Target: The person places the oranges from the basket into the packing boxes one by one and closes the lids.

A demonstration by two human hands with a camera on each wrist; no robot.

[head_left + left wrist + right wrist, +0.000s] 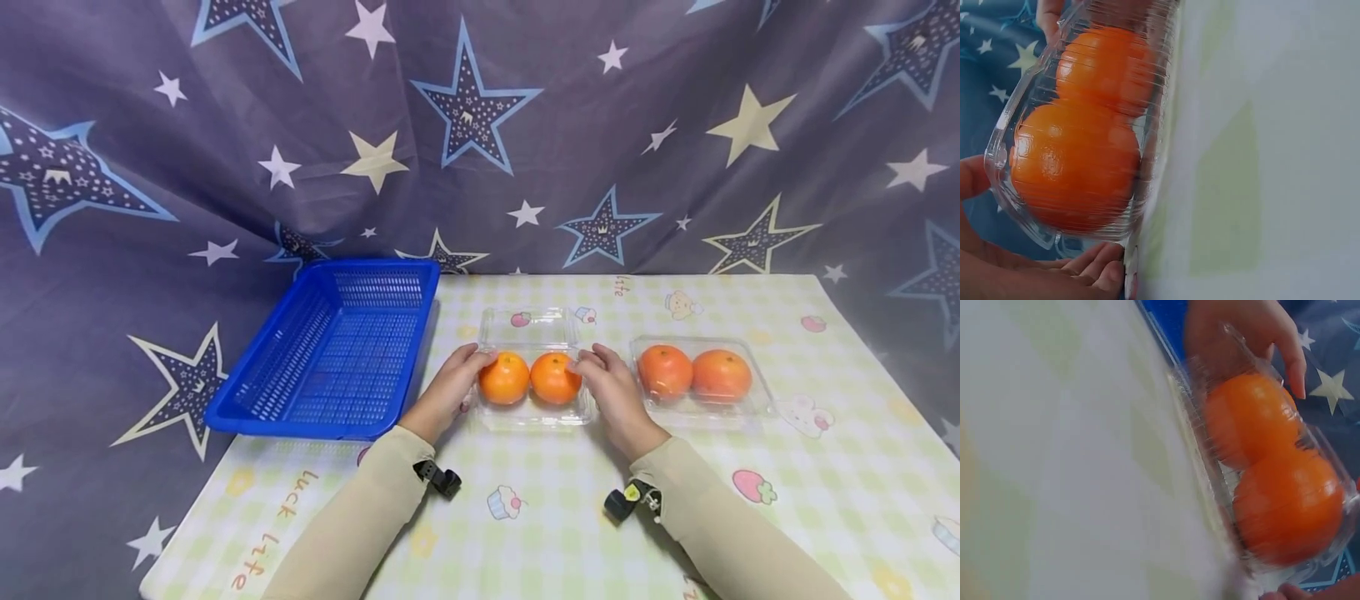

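Note:
Two oranges point(503, 378) sit side by side in a clear plastic box point(534, 417) on the table, its clear lid point(528, 327) folded open at the back. My left hand point(450, 387) holds the box's left end, the thumb over the rim by the left orange and the fingers low along the outside. At the opposite end my right hand point(617, 398) grips the box, its thumb near the right orange point(555, 378). In the left wrist view the oranges point(1075, 165) show through the ribbed wall. Most of my right hand is out of the right wrist view.
Right of my right hand stands another clear plastic box point(759, 392) with two redder, orange-like fruits point(722, 376). A blue plastic basket point(408, 367) with slotted walls stands at the left. A checked cloth point(570, 533) covers the table; a star-patterned curtain point(525, 208) hangs behind it.

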